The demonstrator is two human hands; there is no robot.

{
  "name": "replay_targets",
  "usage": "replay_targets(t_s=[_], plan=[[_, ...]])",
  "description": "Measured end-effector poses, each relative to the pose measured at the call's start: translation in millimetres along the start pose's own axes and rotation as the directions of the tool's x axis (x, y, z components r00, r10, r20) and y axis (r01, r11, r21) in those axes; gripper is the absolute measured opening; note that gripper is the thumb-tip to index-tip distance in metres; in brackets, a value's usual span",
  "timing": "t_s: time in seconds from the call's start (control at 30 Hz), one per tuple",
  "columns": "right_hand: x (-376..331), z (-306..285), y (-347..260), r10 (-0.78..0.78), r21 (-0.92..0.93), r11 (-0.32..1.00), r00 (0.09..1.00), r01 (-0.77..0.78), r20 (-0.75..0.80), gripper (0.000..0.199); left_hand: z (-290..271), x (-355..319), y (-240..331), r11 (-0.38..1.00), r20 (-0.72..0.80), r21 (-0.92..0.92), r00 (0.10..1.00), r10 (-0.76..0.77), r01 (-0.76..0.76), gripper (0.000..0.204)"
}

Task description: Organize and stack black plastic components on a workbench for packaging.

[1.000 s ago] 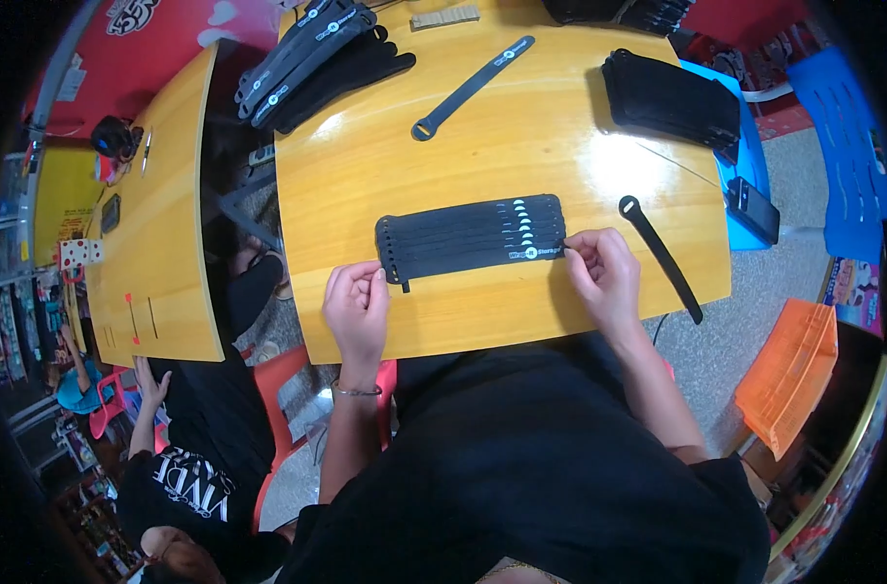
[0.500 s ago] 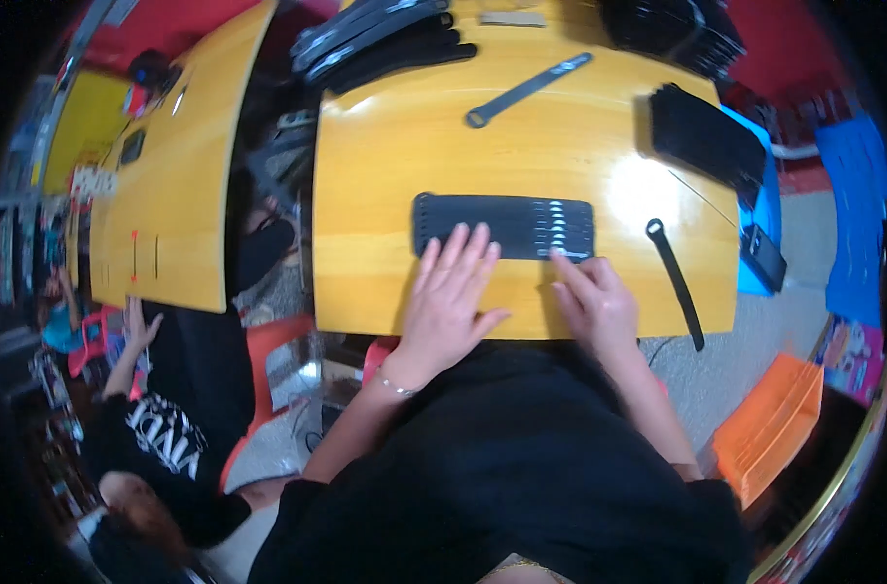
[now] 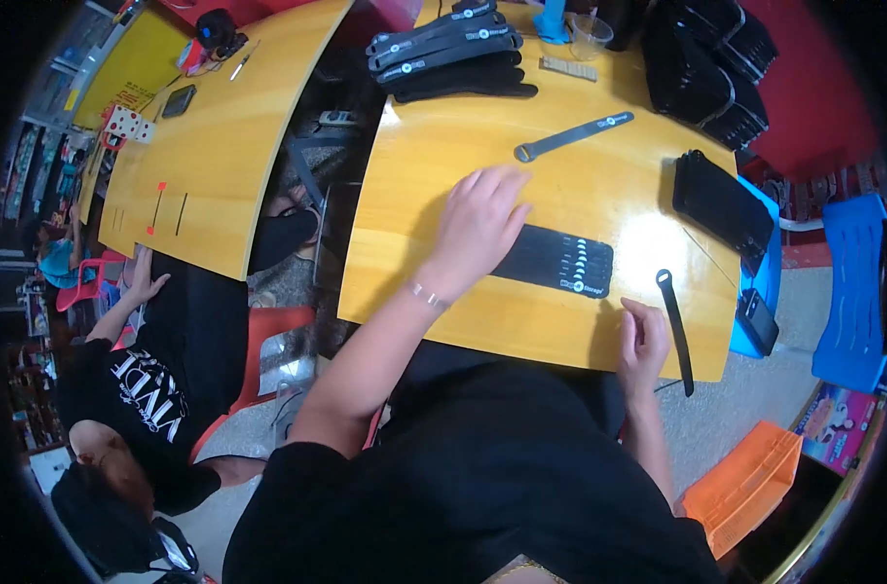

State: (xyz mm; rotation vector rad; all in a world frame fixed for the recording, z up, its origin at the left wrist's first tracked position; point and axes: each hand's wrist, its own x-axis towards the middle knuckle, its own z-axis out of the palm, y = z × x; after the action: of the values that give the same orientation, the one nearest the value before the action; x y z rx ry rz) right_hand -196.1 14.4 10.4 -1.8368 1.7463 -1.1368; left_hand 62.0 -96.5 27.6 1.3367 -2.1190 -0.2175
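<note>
Several black straps (image 3: pixel 580 261) lie side by side in a flat row on the yellow table, with white marks at their right end. My left hand (image 3: pixel 482 219) is over the row's left part and hides it, its thumb apart from the fingers and nothing visible in it. Whether it touches the straps I cannot tell. By the table's front edge is my right hand (image 3: pixel 644 341), fingers loosely curled and apart, holding nothing. Just right of it lies a single black strap (image 3: pixel 677 331) with a slotted end. A grey strap (image 3: pixel 575 136) rests slantwise beyond the row.
Piles of grey and black straps (image 3: pixel 443 54) stand at the far left of my table (image 3: pixel 405 282). Black bundles (image 3: pixel 706 88) fill its far right corner, with a black stack (image 3: pixel 721 204) nearer. A person (image 3: pixel 142 389) sits left at another table (image 3: pixel 220 165). An orange crate (image 3: pixel 745 487) stands right.
My left hand has lifted from lying flat on the row and moved farther forward. My right hand has drawn away from the row's right end toward the single strap. The view has shifted.
</note>
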Motion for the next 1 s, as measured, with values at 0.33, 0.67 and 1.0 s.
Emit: replay_targets(t_s=[0.33, 0.67, 1.0], plan=[[-8, 1, 8, 0.099, 0.012, 0.995, 0.995, -0.099, -0.015, 0.016, 61, 78, -27, 0.963, -0.032, 0.157, 0.975, -0.219, 0.221, 0.023], [6, 4, -1, -0.021, 0.071, 0.997, 1.000, 0.021, -0.001, 0.011, 59, 75, -33, 0.932, 0.023, -0.026, 0.932, -0.362, 0.363, 0.019], [38, 15, -41, 0.106, 0.809, 0.444, 0.920, -0.384, 0.378, 0.065, -27, 12, 47, 0.890, 0.040, -0.456, 0.999, 0.033, -0.011, 0.009]])
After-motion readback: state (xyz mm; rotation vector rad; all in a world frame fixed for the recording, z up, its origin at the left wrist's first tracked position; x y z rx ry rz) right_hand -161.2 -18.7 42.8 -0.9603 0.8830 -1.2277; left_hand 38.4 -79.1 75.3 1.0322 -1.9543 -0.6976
